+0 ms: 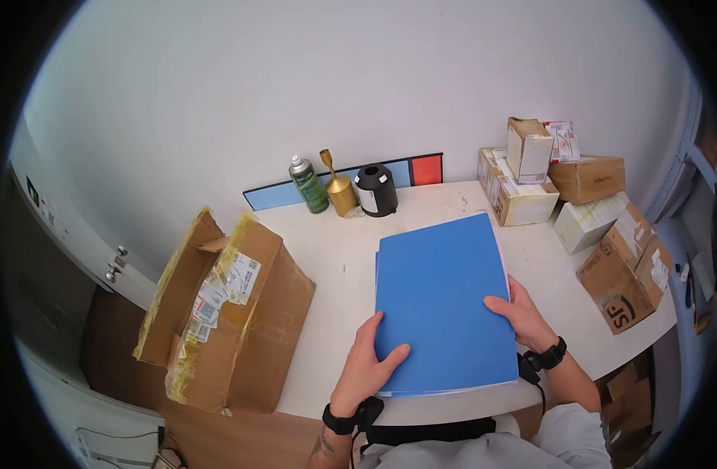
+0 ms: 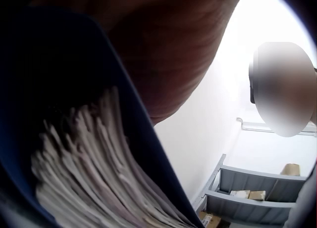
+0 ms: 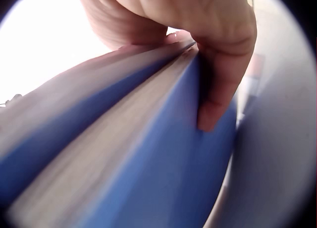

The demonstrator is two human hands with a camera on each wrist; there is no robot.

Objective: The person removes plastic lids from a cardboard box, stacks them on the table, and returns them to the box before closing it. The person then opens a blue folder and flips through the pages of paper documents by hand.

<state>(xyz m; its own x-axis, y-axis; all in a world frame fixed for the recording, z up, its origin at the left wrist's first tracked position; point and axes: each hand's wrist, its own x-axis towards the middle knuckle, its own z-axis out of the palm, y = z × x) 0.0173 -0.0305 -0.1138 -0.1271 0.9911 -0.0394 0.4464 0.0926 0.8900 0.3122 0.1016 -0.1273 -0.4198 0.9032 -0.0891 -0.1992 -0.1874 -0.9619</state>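
A stack of blue folders [image 1: 444, 305] full of paper lies between my two hands over the front of the table, its top cover facing up. My left hand [image 1: 366, 369] grips the lower left edge, thumb over the cover. On the opposite side my right hand [image 1: 524, 316] holds the right edge, also with the thumb on top. Many paper sheets [image 2: 94, 163] show edge-on between dark blue covers in the left wrist view. In the right wrist view, a finger [image 3: 218, 99] presses a blue cover, and layers of paper [image 3: 109, 139] alternate with blue.
A large open cardboard box [image 1: 257, 328] stands at the left table edge. Along the wall are a green spray can [image 1: 310, 186], a gold candle holder [image 1: 341, 194] and a black cylinder [image 1: 376, 191]. Several small cartons [image 1: 522, 195] are piled at the right on the white table [image 1: 335, 273].
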